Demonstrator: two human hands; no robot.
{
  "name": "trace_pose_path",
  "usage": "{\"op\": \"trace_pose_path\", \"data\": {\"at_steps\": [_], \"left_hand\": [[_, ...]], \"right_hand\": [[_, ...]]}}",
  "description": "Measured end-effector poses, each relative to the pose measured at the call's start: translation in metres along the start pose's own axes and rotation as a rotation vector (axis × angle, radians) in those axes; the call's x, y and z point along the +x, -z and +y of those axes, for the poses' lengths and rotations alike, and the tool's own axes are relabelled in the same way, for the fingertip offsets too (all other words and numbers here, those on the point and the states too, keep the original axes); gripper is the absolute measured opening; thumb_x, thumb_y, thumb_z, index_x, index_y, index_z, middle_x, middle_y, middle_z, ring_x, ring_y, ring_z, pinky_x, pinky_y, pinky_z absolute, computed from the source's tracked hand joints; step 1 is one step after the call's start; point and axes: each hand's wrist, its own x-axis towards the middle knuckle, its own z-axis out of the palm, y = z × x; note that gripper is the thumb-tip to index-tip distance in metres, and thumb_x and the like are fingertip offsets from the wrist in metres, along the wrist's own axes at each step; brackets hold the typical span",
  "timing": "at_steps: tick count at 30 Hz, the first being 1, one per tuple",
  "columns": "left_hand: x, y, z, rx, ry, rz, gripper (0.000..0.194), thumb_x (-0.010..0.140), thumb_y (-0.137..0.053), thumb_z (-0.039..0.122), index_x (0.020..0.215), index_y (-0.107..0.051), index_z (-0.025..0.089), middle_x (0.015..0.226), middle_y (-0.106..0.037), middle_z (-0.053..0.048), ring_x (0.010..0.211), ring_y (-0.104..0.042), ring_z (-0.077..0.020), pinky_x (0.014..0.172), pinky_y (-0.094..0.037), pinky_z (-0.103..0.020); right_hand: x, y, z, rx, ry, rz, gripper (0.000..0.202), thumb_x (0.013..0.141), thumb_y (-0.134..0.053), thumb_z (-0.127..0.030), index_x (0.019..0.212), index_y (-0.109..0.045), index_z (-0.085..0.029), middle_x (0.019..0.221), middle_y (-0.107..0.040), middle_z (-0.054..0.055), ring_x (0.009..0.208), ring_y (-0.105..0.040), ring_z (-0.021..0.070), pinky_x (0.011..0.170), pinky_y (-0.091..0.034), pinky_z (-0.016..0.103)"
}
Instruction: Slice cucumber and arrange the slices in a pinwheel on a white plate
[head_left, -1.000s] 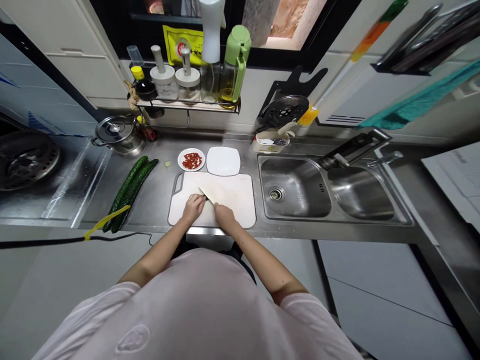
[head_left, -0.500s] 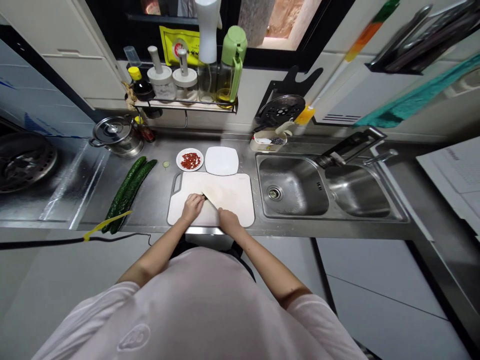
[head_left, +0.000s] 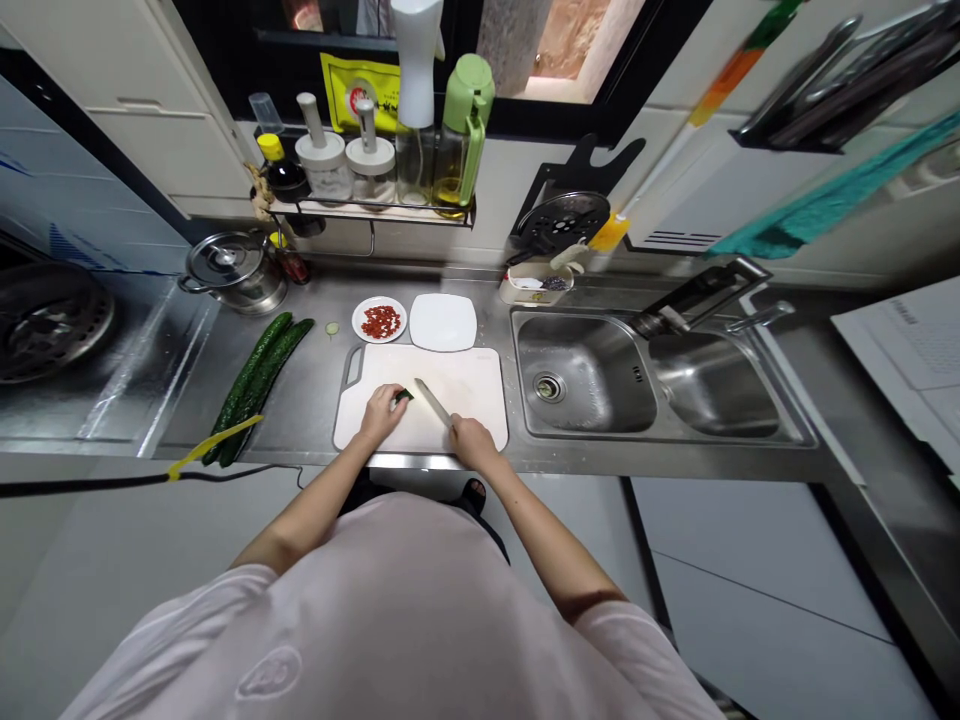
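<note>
My right hand [head_left: 472, 441] is closed round the handle of a knife [head_left: 433, 402], whose blade points up and left over the white cutting board [head_left: 472, 385]. On the board's left half, my left hand [head_left: 384, 413] has its fingers closed on a short piece of cucumber [head_left: 403, 396] with dark green skin. A small gap separates the blade from that piece. Beyond the board stand a white plate of chopped red pieces [head_left: 381, 321], perhaps chilli, and a squarish white plate [head_left: 443, 323]. Whole cucumbers [head_left: 253, 385] lie together to the left.
A steel sink [head_left: 589, 375] with two basins is to the right. A lidded pot [head_left: 234, 272] stands at the back left. Bottles and jars line a wall rack [head_left: 367, 208]. A black cable [head_left: 135, 485] with a yellow tie crosses the counter's front edge at left.
The knife has moved right, away from the cucumber piece, and its blade now shows its flat side. My left hand has shifted slightly, and more of the cucumber piece shows.
</note>
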Motion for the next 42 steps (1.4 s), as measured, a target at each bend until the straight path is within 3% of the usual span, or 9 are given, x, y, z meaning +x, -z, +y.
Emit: {"op": "trace_pose_path", "data": {"at_steps": [8,16,18,24,27,31,34,37,42], "left_hand": [[-0.002,0.007,0.006,0.007,0.027,0.053,0.017,0.082,-0.058,0.029,0.097,-0.057,0.02,0.091,-0.06,-0.007,0.091,-0.057,-0.0204,0.081,-0.047,-0.036],[0.019,0.022,0.013,-0.134,0.312,0.342,0.027,0.086,-0.052,0.036,0.107,-0.056,0.019,0.101,-0.061,-0.008,0.088,-0.059,-0.017,0.078,-0.049,-0.032],[0.033,0.03,0.022,-0.114,0.285,0.254,0.028,0.086,-0.051,0.038,0.107,-0.057,0.019,0.105,-0.061,-0.008,0.094,-0.058,-0.0179,0.083,-0.048,-0.032],[0.064,0.044,0.052,-0.006,0.05,-0.316,0.031,0.081,-0.059,0.042,0.104,-0.064,0.023,0.108,-0.064,-0.004,0.105,-0.055,-0.0205,0.097,-0.04,-0.037],[0.068,0.044,0.058,0.019,0.031,-0.426,0.028,0.08,-0.058,0.043,0.1,-0.067,0.025,0.107,-0.065,-0.003,0.104,-0.056,-0.0213,0.099,-0.037,-0.04],[0.07,0.045,0.059,-0.029,0.039,-0.459,0.024,0.079,-0.06,0.039,0.097,-0.067,0.025,0.103,-0.066,-0.003,0.1,-0.058,-0.0204,0.096,-0.039,-0.038],[0.071,0.045,0.06,-0.112,0.051,-0.437,0.017,0.076,-0.062,0.033,0.088,-0.067,0.022,0.096,-0.066,-0.002,0.094,-0.059,-0.0189,0.09,-0.042,-0.034],[0.072,0.041,0.053,-0.247,0.18,-0.347,0.014,0.075,-0.061,0.031,0.082,-0.065,0.02,0.085,-0.066,-0.002,0.083,-0.06,-0.0162,0.079,-0.045,-0.029],[0.077,0.03,0.009,-0.505,0.519,-0.095,0.021,0.067,-0.066,0.032,0.08,-0.06,0.016,0.07,-0.061,-0.001,0.064,-0.055,-0.0114,0.064,-0.044,-0.024]], "right_hand": [[0.002,0.003,-0.002,-0.07,-0.046,0.088,0.029,0.095,-0.028,-0.018,0.116,-0.048,-0.021,0.101,-0.06,0.01,0.088,-0.061,0.0202,0.075,-0.041,0.03],[0.008,0.007,-0.001,-0.171,-0.024,0.244,0.038,0.095,-0.028,-0.02,0.131,-0.042,-0.024,0.113,-0.05,0.013,0.09,-0.054,0.02,0.078,-0.035,0.031],[0.01,0.006,0.0,-0.191,0.013,0.325,0.038,0.096,-0.029,-0.021,0.131,-0.044,-0.024,0.112,-0.051,0.013,0.087,-0.052,0.02,0.076,-0.033,0.032],[0.017,-0.001,0.001,-0.237,0.122,0.599,0.032,0.096,-0.034,-0.021,0.123,-0.052,-0.024,0.11,-0.056,0.01,0.078,-0.047,0.0177,0.071,-0.028,0.032],[0.02,-0.004,0.001,-0.251,0.166,0.672,0.032,0.096,-0.035,-0.021,0.122,-0.053,-0.024,0.116,-0.056,0.009,0.077,-0.045,0.0172,0.071,-0.028,0.032],[0.021,-0.006,0.001,-0.254,0.193,0.69,0.032,0.096,-0.034,-0.021,0.122,-0.052,-0.024,0.12,-0.054,0.009,0.079,-0.045,0.0173,0.073,-0.028,0.032],[0.021,-0.006,0.001,-0.24,0.193,0.665,0.033,0.096,-0.034,-0.02,0.123,-0.052,-0.023,0.119,-0.054,0.009,0.079,-0.044,0.0175,0.073,-0.028,0.032],[0.02,-0.006,0.002,-0.227,0.18,0.633,0.034,0.095,-0.035,-0.019,0.124,-0.052,-0.023,0.119,-0.054,0.01,0.08,-0.044,0.0179,0.073,-0.028,0.032],[0.018,-0.009,0.011,-0.22,0.128,0.615,0.034,0.094,-0.037,-0.019,0.123,-0.053,-0.024,0.115,-0.054,0.01,0.08,-0.045,0.0184,0.073,-0.028,0.032]]}}
